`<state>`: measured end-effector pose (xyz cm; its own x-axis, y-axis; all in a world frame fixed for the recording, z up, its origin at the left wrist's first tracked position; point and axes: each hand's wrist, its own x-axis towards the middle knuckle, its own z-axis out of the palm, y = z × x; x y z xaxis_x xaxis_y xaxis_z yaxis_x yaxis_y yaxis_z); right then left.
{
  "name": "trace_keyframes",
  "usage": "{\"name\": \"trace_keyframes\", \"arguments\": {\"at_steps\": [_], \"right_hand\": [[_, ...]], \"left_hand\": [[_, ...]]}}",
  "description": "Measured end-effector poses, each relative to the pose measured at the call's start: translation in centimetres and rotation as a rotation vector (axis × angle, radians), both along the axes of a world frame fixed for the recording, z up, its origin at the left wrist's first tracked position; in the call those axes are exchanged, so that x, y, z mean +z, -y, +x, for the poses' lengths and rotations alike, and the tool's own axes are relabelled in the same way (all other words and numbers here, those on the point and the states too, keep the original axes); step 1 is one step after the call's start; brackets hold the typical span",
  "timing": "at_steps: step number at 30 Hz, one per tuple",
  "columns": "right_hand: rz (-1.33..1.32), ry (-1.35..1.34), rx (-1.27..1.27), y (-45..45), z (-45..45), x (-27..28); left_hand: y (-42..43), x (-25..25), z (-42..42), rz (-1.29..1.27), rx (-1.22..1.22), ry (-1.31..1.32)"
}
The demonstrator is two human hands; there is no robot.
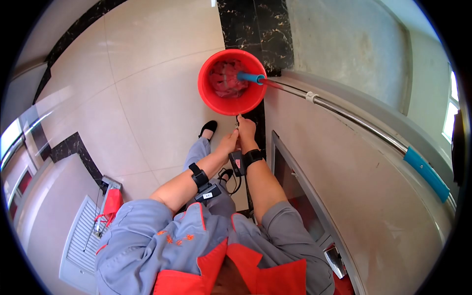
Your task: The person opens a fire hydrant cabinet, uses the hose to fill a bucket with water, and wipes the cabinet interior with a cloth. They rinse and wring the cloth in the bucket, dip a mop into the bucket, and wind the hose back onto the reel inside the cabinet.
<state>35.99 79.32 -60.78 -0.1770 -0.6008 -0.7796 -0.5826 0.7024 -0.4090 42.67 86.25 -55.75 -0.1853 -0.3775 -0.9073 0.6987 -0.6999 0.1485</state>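
My left hand (229,142) and my right hand (247,130) meet just on the near side of a red bucket (206,93). The fingers of both are closed around a small, thin, dark and metallic-looking item between them, too small to name. Inside the bucket lies a wet, reddish mop head (227,78). Its blue collar (250,77) joins a metal mop pole (354,115), which slants over the bucket's rim to the right. A blue grip (427,174) covers the upper part of the pole. Neither hand touches the mop.
Pale floor tiles (142,108) with a black marbled border (246,24) surround the bucket. A beige wall or ledge (344,162) runs along the right, above a metal-framed panel (300,182). At left, a red cloth (112,204) hangs by a white louvred panel (81,241).
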Motion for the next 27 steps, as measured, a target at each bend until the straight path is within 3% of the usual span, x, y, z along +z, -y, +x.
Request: {"name": "trace_keyframes", "arguments": {"at_steps": [4,7,9,12,16,18,20,23,27], "right_hand": [[0.112,0.068,-0.049,0.4,-0.1,0.0],[0.25,0.229,-0.194,1.5,0.3,1.9],[0.286,0.301,-0.205,2.7,0.1,3.8],[0.364,0.438,-0.218,3.1,-0.5,5.1],[0.417,0.276,0.167,4.5,-2.1,10.5],[0.204,0.191,0.453,4.1,-4.6,10.9],[-0.005,-0.007,0.71,3.9,-5.6,15.8],[0.054,-0.173,0.961,4.3,-5.3,30.5],[-0.199,-0.362,0.901,-2.3,-11.1,46.3]], "left_hand": [[-0.3,1.4,0.9,-0.1,0.046,-0.03],[-1.7,4.5,0.5,-0.049,0.302,-0.194],[-3.3,6.3,-2.1,0.039,0.304,-0.339],[-2.7,6.8,-4.9,-0.032,0.366,-0.489],[-0.3,8.1,-4.8,-0.146,0.379,-0.445],[0.6,7.4,-4.9,-0.218,0.333,-0.451],[0.7,6.2,-5.6,-0.243,0.318,-0.449],[1.1,5.0,-5.9,-0.232,0.324,-0.426],[1.8,5.1,-5.5,-0.213,0.279,-0.377]]}}
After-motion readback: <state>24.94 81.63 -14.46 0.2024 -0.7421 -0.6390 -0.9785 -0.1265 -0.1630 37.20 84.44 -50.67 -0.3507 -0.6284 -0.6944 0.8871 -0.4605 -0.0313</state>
